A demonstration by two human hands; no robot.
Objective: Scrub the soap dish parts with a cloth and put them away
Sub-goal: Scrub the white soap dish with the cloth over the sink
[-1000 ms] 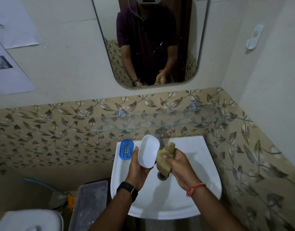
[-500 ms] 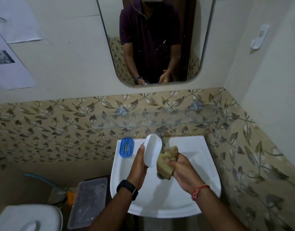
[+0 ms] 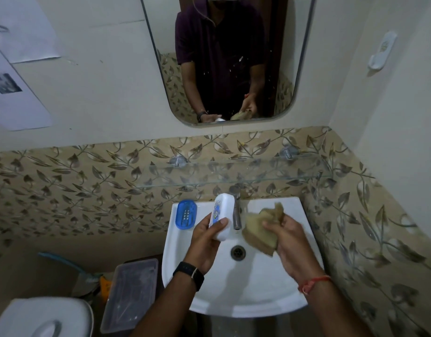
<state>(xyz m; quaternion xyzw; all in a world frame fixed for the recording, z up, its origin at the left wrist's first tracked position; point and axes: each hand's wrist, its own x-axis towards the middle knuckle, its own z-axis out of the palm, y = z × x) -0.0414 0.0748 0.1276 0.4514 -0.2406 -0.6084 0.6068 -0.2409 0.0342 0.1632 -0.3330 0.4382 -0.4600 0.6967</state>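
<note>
My left hand [image 3: 206,242] holds the white soap dish base [image 3: 222,215] upright over the sink [image 3: 258,288], its outer side with a small label facing me. My right hand [image 3: 288,242] grips a crumpled tan cloth [image 3: 259,233] a short way to the right of the dish, apart from it. The blue slotted soap dish insert [image 3: 186,214] lies flat on the sink's back left corner.
A metal tap [image 3: 237,212] stands between dish and cloth, above the drain [image 3: 238,252]. A glass shelf [image 3: 234,176] runs along the tiled wall above the sink. A clear plastic box [image 3: 129,293] and a white toilet tank lid [image 3: 39,317] sit lower left.
The white dish has been turned so its outer labelled side faces me. My right hand and the cloth have pulled away to the right of it. The view has tilted slightly.
</note>
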